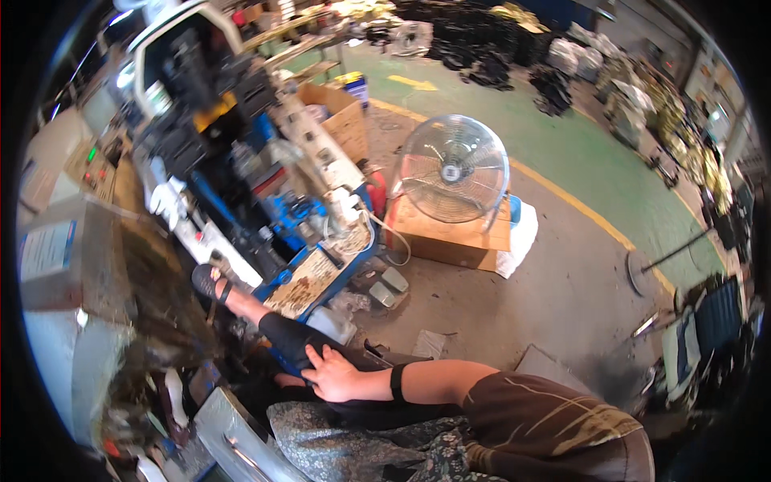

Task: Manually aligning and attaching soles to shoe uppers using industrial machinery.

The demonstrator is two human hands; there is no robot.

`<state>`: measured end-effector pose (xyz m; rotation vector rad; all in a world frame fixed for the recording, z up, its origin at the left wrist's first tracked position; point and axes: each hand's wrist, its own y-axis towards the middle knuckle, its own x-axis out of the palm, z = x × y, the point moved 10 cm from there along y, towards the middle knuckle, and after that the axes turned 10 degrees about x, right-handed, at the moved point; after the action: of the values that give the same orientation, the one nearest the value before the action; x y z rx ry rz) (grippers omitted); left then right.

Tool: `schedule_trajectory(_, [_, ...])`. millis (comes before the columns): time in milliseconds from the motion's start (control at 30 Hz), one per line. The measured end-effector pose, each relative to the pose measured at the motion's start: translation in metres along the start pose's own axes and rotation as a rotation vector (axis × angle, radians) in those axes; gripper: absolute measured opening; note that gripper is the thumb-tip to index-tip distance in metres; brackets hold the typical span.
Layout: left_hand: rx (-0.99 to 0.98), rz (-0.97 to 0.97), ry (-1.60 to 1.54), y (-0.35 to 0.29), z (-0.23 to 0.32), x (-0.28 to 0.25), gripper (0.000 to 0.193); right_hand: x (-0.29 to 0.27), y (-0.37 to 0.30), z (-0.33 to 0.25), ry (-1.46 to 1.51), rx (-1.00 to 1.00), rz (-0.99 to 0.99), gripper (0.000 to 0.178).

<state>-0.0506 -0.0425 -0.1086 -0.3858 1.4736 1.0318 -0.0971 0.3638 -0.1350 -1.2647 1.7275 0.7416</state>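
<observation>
My right hand rests on my black trouser leg, its fingers spread and nothing in them. A black band circles that wrist. My left hand does not show clearly. A small patch of skin below the leg could be part of a hand or of a leg; I cannot tell which. The leg stretches to the far left, where my foot in a dark sandal is propped beside the blue-framed machine. A floral cloth lies over my lap.
A round metal fan stands on a cardboard box, right of the machine. A grey cabinet stands at the left. Heaped black material and bags line the far wall. A dark chair is at the right.
</observation>
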Motion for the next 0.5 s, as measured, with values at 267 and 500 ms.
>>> schedule_trajectory(267, [0.354,-0.032,-0.202,0.107,0.091,0.067,0.044,0.002,-0.023,-0.046,-0.091,-0.251,0.269,0.029])
schedule_trajectory(500, [0.491,-0.054,-0.237,0.150,0.129,0.077,0.044,-0.068,-0.016,-0.030,0.494,-0.300,0.366,0.019])
